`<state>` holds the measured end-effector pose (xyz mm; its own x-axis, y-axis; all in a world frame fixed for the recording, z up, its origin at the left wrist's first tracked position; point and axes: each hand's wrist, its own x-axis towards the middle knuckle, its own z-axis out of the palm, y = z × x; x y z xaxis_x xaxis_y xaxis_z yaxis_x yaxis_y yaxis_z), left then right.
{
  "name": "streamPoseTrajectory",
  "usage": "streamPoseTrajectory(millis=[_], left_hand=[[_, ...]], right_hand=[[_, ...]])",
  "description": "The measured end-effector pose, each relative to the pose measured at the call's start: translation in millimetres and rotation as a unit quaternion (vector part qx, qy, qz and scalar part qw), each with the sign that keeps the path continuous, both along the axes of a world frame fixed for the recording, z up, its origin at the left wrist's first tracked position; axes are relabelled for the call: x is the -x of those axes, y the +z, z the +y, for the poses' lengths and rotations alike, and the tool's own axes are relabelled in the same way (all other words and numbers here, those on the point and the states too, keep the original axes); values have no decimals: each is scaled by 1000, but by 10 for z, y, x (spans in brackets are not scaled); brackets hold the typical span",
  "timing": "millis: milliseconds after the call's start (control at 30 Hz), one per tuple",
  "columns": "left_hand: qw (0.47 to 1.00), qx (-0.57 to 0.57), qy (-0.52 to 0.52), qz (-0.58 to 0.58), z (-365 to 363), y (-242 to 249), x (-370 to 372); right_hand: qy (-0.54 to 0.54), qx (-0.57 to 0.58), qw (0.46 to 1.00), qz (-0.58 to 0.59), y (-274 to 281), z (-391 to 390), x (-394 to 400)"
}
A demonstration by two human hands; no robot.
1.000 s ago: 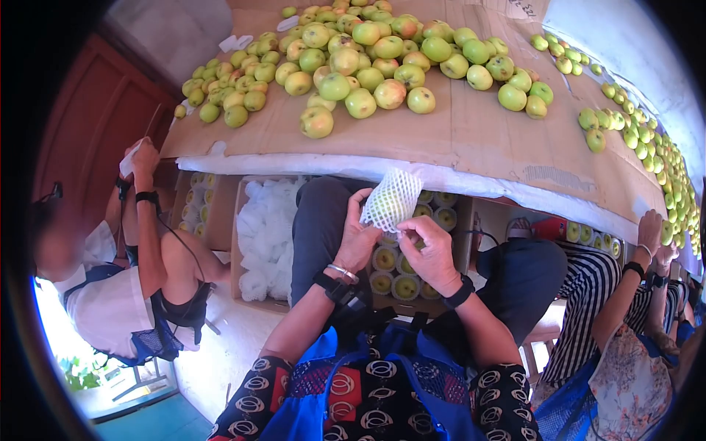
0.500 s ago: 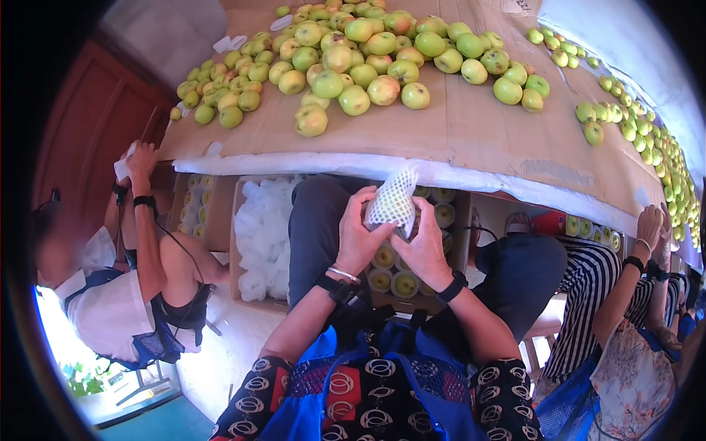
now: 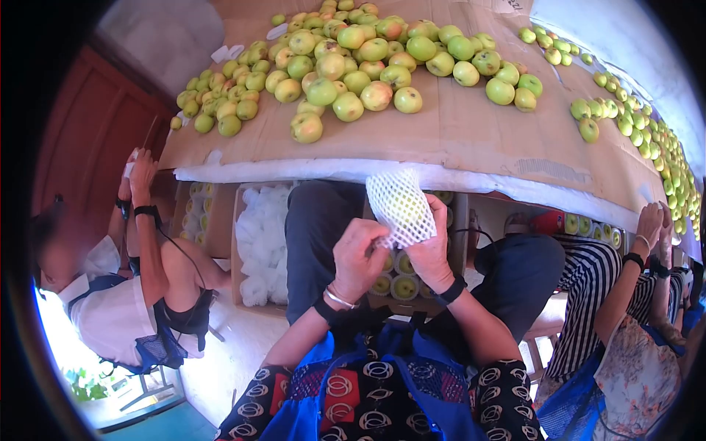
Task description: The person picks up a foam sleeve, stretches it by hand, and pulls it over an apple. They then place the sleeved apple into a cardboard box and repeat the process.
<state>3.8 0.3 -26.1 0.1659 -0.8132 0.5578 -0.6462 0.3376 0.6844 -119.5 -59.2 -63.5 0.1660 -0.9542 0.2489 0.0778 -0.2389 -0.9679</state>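
Note:
A green apple (image 3: pixel 412 213) sits inside a white foam net sleeve (image 3: pixel 386 187), held up in front of the table edge. My right hand (image 3: pixel 432 253) is closed around the apple's right side and underside, over the net. With thumb and fingers together, my left hand (image 3: pixel 358 257) pinches the lower left edge of the net. The sleeve's upper end spreads loosely above the apple. Below my hands, an open box (image 3: pixel 461 242) between my knees holds netted apples (image 3: pixel 404 287) in rows.
Loose apples (image 3: pixel 331 66) lie piled on the cardboard-covered table (image 3: pixel 471 136). A box of white foam nets (image 3: pixel 262 242) stands left of my leg. One person (image 3: pixel 110 294) sits at the left, and other people's hands (image 3: pixel 651 224) are at the right edge.
The netted apple has turned and its sleeve has opened wider at the top. My left hand has slid down to the net's lower edge, while my right hand has come around the apple.

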Motion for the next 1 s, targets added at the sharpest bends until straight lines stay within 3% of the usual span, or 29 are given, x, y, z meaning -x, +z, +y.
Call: streamPoseTrajectory(millis=[67,133,233,300,333,367,433,500,567,633,700,767,833,900,933,1000], left_hand=[[999,-13,-23,40,23,11,86],[998,-15,-32,50,50,22,96],[994,-43,-56,88,88,73,49],[977,-110,-129,132,164,130,-101],[987,-55,-97,111,134,140,-181],[986,-76,-31,145,91,156,-223],[986,-52,-31,158,-128,313,-284],[959,-149,-146,193,-300,316,-435],[937,-151,-173,263,-402,208,-411],[870,-215,-309,319,-443,166,-413],[856,-200,-280,386,-370,69,-303],[854,-204,-221,425,-341,-122,-301],[881,-144,-225,390,-321,-186,-249],[779,-141,-189,581,-316,-224,-168],[744,-148,-191,622,-313,-254,-134],[729,-164,-187,637,-281,-325,-147]], right_hand=[[-8,18,1000,13,-41,2,-5],[44,-50,985,-158,-4,13,-26],[45,-51,990,-122,-2,-7,31],[51,-39,995,-80,60,-39,76],[54,-28,997,-38,80,-51,101],[55,-29,997,-39,58,-55,121],[130,-82,984,-95,11,-55,127],[150,-93,978,-112,44,-46,108],[214,-152,954,-143,62,-17,130],[218,-147,956,-132,17,-21,139],[212,-74,972,-62,-14,-8,143],[227,-113,964,-81,-18,13,125],[243,-58,968,-33,-31,42,114],[218,-62,974,-28,-19,56,103],[219,-66,973,11,-9,44,114],[217,-43,970,103,62,15,129]])
